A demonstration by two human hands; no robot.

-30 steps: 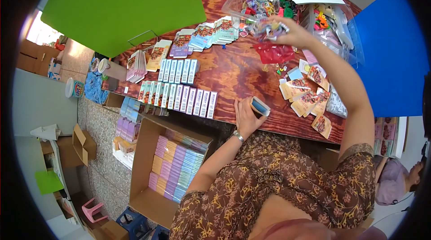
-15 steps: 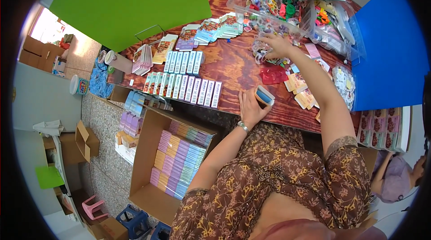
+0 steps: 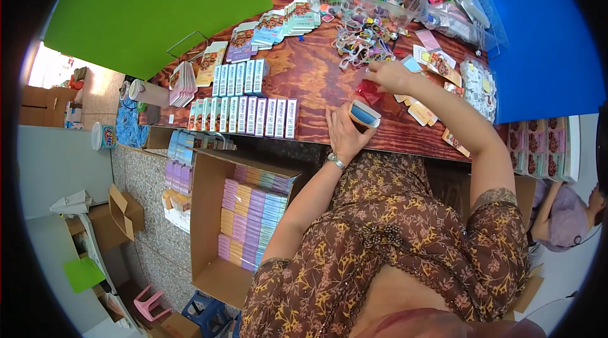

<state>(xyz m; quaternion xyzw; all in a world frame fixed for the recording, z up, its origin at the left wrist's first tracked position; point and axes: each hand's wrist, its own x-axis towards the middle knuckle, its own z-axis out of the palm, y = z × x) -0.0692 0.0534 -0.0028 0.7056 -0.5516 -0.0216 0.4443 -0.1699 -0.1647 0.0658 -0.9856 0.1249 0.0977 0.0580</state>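
Head view: left hand (image 3: 345,132) clamped round a small open-ended blue-and-white carton (image 3: 363,113), held at the near edge of the wooden table (image 3: 310,75). Right hand (image 3: 387,74) stretched forward, fingertips pinched together on something small just above the red packets (image 3: 368,91), beside the loose pile of coloured rings (image 3: 361,43); exact item too small to tell. Rows of finished slim cartons (image 3: 250,116) standing left of the left hand; open cardboard box (image 3: 244,221) of stacked packs below the table. Likely step: picking an insert for the carton. Next move calls for bringing the pinch back to the open end, aligned.
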